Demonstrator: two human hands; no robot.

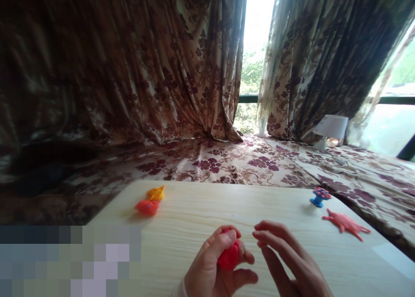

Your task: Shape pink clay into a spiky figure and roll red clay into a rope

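Observation:
A soft red lump that looks like modelling clay point(228, 257) sits in my left hand point(210, 258), with the thumb pressed on top and the fingers curled round it. Part of the lump is hidden by the thumb and palm. Just to the right, my right hand point(285, 258) hovers with bent fingers spread from the thumb and nothing in it. A small gap separates its fingertips from the left hand. Both hands are over the near part of the pale wooden table point(194, 215).
At the table's far left lie a yellow shaped piece point(156, 193) and an orange one point(147, 207). On the far right stand a blue piece with red dots on top point(320, 196) and a flat pink animal-like shape point(346, 223). Behind are a white lamp point(330, 127) and flowered curtains point(194, 72).

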